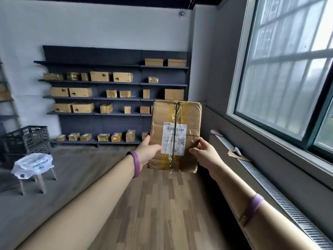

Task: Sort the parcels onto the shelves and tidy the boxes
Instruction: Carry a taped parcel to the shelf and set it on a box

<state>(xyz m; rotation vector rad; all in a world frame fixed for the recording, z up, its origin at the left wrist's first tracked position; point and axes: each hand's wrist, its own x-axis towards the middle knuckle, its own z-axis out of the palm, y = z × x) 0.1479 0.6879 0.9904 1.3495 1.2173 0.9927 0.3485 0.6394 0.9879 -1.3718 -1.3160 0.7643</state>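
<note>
Both hands hold one cardboard parcel [175,136] up in mid-air at arm's length, in the middle of the view and in front of the far shelves [115,98]. The parcel stands upright with its long axis running top to bottom, its broad face turned toward the camera, and it leans a little so that the top sits slightly right of the bottom. A white shipping label [174,138] with a barcode and a QR code lies on the lower half of that face, and a strip of clear tape runs down the centre seam along the long axis. The left hand [147,152] grips the lower left edge, thumb laid across the front and touching the label's corner. The right hand [205,154] grips the lower right edge, thumb on the front face, fingers curled round behind. The shelves stand against the far wall with many small boxes [100,76] on their rows. A dark crate [27,139] and a stool [36,170] carrying a white plastic bag [32,165] stand at the left; a window [288,69] fills the right side.
</note>
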